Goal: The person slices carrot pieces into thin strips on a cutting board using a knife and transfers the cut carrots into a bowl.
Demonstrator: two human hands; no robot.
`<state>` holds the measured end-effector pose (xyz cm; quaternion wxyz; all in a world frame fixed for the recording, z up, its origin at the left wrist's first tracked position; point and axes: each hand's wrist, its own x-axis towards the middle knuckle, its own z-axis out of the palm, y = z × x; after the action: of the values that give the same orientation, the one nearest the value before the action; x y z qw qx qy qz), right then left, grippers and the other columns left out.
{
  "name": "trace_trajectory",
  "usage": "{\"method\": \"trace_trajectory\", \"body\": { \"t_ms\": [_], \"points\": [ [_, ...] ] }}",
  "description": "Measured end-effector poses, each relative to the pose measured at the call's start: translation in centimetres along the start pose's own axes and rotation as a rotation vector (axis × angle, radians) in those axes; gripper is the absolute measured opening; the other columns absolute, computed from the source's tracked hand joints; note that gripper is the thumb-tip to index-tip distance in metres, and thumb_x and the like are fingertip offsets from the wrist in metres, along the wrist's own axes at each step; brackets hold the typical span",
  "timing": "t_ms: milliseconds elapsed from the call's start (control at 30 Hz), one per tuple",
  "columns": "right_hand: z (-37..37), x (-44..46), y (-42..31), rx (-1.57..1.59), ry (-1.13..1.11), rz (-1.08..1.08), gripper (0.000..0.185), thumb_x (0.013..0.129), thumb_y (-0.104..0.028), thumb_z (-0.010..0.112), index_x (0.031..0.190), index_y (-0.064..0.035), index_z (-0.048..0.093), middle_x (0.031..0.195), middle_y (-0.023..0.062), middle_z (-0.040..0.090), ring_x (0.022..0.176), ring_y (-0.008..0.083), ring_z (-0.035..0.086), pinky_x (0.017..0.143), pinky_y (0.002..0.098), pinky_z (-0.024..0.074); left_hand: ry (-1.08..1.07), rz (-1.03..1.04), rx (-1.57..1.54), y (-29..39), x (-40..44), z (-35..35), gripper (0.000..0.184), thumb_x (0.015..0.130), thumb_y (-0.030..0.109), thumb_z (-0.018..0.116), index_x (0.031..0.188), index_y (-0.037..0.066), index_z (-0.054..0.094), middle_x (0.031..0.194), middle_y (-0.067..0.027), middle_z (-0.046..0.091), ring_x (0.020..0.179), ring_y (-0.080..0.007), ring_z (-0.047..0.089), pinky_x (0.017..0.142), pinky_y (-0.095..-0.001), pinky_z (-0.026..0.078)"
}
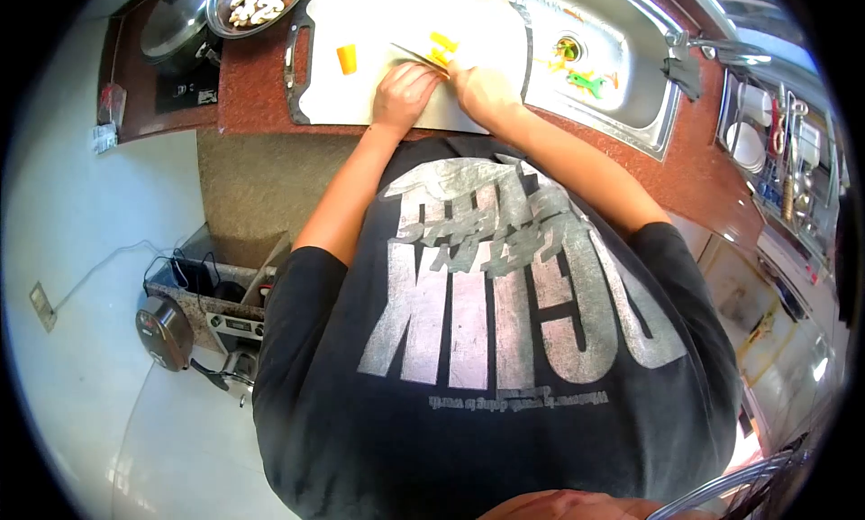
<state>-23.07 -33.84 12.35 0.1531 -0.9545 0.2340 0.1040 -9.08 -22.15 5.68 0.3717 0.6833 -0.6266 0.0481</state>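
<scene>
On a white cutting board [378, 20] with dark ends, my right hand [485, 95] is closed around the handle of a knife [413, 53]. Its blade points to the left and crosses in front of my left hand [405, 92]. The fingers of that hand are bent and pressed together against the board, close to the blade; what they hold is hidden. Several cut orange pieces, apparently carrot [442, 41], lie just beyond the blade. A larger carrot chunk [347, 59] rests apart, left of my hands.
A glass bowl of sliced mushrooms [261, 4] stands at the upper left, near a dark lidded appliance [176, 29]. To the right, a steel sink [631, 92] contains orange scraps and a green peeler-like tool [587, 86]. A dish rack [779, 150] with utensils stands farther right.
</scene>
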Motion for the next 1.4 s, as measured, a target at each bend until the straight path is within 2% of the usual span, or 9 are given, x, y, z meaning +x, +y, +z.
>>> {"method": "trace_trajectory", "body": {
  "t_ms": [133, 200, 433, 500, 600, 733, 1033, 1300, 1400],
  "points": [
    [-1.5, -2.4, -0.7, -0.031, -0.101, 0.007, 0.014, 0.097, -0.008, 0.051, 0.109, -0.005, 0.058, 0.079, 0.0204, 0.074, 0.075, 0.0378, 0.076, 0.067, 0.0475, 0.0605, -0.002, -0.006, -0.035, -0.3, -0.3, 0.1, 0.01, 0.083, 0.011, 0.08, 0.091, 0.005, 0.078, 0.093, -0.0038, 0.075, 0.089, -0.0219, 0.071, 0.081, -0.0354, 0.056],
    [-2.2, -2.9, -1.0, -0.109, -0.177, 0.045, 0.018, 0.097, -0.009, 0.054, 0.114, -0.0033, 0.057, 0.087, 0.0186, 0.076, 0.081, 0.0331, 0.078, 0.072, 0.0434, 0.0618, 0.012, 0.016, -0.029, -0.2, -0.2, -0.3, 0.01, 0.083, 0.011, 0.08, 0.091, 0.005, 0.078, 0.092, -0.0036, 0.075, 0.089, -0.0217, 0.071, 0.08, -0.0354, 0.056],
    [0.9, -2.6, -0.3, -0.037, -0.094, 0.066, 0.015, 0.095, -0.008, 0.054, 0.11, -0.0031, 0.056, 0.085, 0.0199, 0.076, 0.077, 0.0355, 0.077, 0.067, 0.0443, 0.0615, 0.009, -0.01, -0.026, 0.2, -0.5, -0.2, 0.009, 0.083, 0.011, 0.08, 0.09, 0.006, 0.077, 0.09, -0.0034, 0.074, 0.088, -0.022, 0.071, 0.079, -0.0355, 0.056],
    [1.5, -1.3, 0.2, 0.078, 0.044, 0.025, 0.012, 0.095, -0.007, 0.052, 0.106, -0.0042, 0.056, 0.072, 0.0219, 0.071, 0.067, 0.0384, 0.074, 0.062, 0.0493, 0.0596, -0.002, -0.006, -0.021, 0.1, -0.2, -0.1, 0.009, 0.083, 0.011, 0.08, 0.09, 0.006, 0.077, 0.09, -0.0033, 0.074, 0.088, -0.0223, 0.071, 0.079, -0.0356, 0.056],
    [0.7, -0.6, 0.4, 0.098, 0.061, -0.003, 0.012, 0.095, -0.006, 0.052, 0.106, -0.0038, 0.056, 0.074, 0.0219, 0.072, 0.07, 0.0393, 0.074, 0.064, 0.0493, 0.06, 0.019, 0.004, -0.024, 0.1, 0.0, 0.2, 0.008, 0.084, 0.009, 0.079, 0.09, 0.006, 0.077, 0.091, -0.0033, 0.074, 0.088, -0.0224, 0.071, 0.079, -0.0359, 0.056],
    [-1.1, -2.3, -0.5, 0.034, -0.064, 0.03, 0.012, 0.096, -0.007, 0.051, 0.107, -0.0038, 0.056, 0.076, 0.0218, 0.072, 0.073, 0.0401, 0.075, 0.067, 0.0491, 0.0604, 0.016, -0.002, -0.033, -0.4, -0.2, 0.5, 0.006, 0.084, 0.008, 0.077, 0.09, 0.005, 0.077, 0.091, -0.0039, 0.074, 0.088, -0.0229, 0.071, 0.079, -0.0361, 0.056],
    [0.9, -1.8, -0.4, 0.031, -0.026, 0.09, 0.01, 0.098, -0.009, 0.051, 0.106, -0.0041, 0.055, 0.078, 0.023, 0.073, 0.076, 0.04, 0.075, 0.069, 0.0496, 0.0603, 0.003, 0.046, -0.014, -0.1, -0.3, 0.0, 0.006, 0.085, 0.008, 0.077, 0.09, 0.005, 0.077, 0.09, -0.005, 0.073, 0.089, -0.0237, 0.071, 0.08, -0.0366, 0.056],
    [0.1, 0.2, 1.0, -0.012, -0.059, 0.06, 0.016, 0.098, -0.01, 0.052, 0.108, -0.0045, 0.062, 0.085, 0.0205, 0.076, 0.08, 0.0353, 0.077, 0.07, 0.0441, 0.0619, -0.017, -0.02, -0.02, -0.5, 0.5, 0.7, 0.008, 0.084, 0.008, 0.078, 0.091, 0.005, 0.077, 0.093, -0.006, 0.074, 0.091, -0.0248, 0.071, 0.083, -0.0377, 0.057],
    [-0.6, -1.3, 0.8, -0.052, -0.099, 0.045, 0.014, 0.1, -0.012, 0.05, 0.109, -0.0044, 0.059, 0.084, 0.0225, 0.074, 0.079, 0.0381, 0.076, 0.069, 0.0482, 0.0608, -0.056, -0.005, -0.002, -0.7, 0.0, 0.7, 0.008, 0.084, 0.008, 0.078, 0.091, 0.005, 0.076, 0.094, -0.0063, 0.074, 0.091, -0.0248, 0.071, 0.083, -0.0381, 0.056]
  ]
}}
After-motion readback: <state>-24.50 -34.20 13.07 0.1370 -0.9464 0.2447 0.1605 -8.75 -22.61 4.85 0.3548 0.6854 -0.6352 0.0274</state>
